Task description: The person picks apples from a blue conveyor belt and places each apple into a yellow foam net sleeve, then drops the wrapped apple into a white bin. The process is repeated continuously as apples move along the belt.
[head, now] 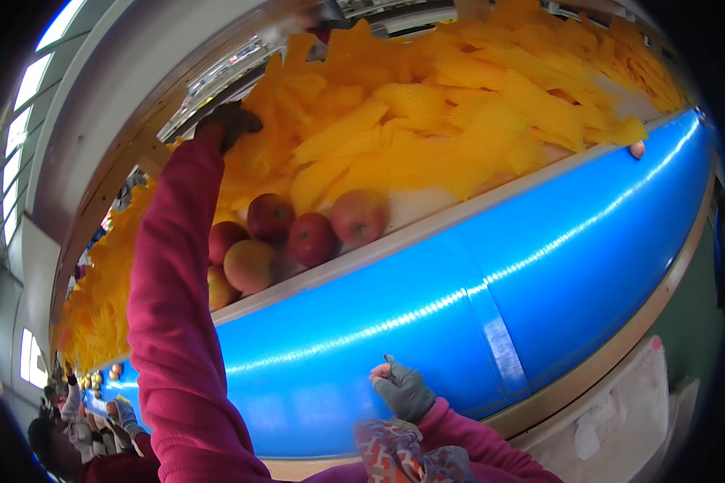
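My left hand (228,124), in a dark glove, reaches far forward to the back of a heap of yellow foam net sleeves (399,115). It touches or nearly touches the sleeves; whether it grips any is unclear. Below that arm, several red and yellow apples (313,239) sit on the pale shelf (423,208) in front of the heap. My right hand (403,389), in a grey glove with bare fingertips, hangs curled over the near side of the blue conveyor belt (350,338). Nothing shows in it.
The belt bears a seam (504,350) and, at the far right, a single apple (637,149). A whitish plastic crate (616,404) stands lower right. Left of my arm are another person (66,447) and more apples (116,371). A wooden beam (106,193) rises at the left.
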### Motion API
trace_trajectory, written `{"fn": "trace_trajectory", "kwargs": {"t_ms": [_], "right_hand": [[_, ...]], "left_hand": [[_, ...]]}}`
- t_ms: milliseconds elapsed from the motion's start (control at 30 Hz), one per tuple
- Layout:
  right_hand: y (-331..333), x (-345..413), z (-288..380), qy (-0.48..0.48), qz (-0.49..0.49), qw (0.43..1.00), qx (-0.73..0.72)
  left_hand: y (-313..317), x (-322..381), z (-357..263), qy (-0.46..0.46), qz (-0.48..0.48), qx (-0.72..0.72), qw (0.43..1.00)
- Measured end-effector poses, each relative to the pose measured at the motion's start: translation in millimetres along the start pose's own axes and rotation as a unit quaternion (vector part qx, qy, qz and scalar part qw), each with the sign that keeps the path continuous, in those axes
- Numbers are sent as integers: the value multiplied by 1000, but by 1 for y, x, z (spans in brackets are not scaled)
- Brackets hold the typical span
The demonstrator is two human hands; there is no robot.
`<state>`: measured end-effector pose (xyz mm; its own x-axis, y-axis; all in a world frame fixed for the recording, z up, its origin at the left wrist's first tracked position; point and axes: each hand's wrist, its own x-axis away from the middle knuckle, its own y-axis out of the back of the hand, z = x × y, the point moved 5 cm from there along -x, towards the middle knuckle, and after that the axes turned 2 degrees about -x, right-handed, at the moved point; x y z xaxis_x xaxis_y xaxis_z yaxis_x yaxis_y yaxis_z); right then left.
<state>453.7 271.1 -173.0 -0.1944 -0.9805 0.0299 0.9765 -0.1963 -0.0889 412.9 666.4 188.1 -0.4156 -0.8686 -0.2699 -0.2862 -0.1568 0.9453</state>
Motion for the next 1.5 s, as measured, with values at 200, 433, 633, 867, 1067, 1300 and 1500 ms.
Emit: {"fn": "trace_trajectory", "kwargs": {"t_ms": [200, 433, 633, 867, 1067, 1300, 1500], "right_hand": [[-10, 4, -7, -32, 14, 996, -81], [-13, 1, -6, 11, 12, 999, -51], [-1, -4, -10, 44, -39, 998, 15], [4, -12, 29, 100, -76, 987, 104], [-31, 21, 161, 392, -147, 885, 204], [-79, 37, 170, 238, -55, 956, 164], [-86, 53, 130, 107, -16, 994, 22]], "left_hand": [[17, 58, 65, 60, 34, 56, 996], [68, 76, 119, 204, -106, 459, 858], [108, 106, 131, 169, -164, -248, 940], [109, 198, 111, 47, -210, 65, 974], [-8, 348, 40, -68, 204, 579, 787], [-76, 448, 6, -39, 234, 677, 696], [-97, 481, 26, -136, 314, 686, 643]]}}
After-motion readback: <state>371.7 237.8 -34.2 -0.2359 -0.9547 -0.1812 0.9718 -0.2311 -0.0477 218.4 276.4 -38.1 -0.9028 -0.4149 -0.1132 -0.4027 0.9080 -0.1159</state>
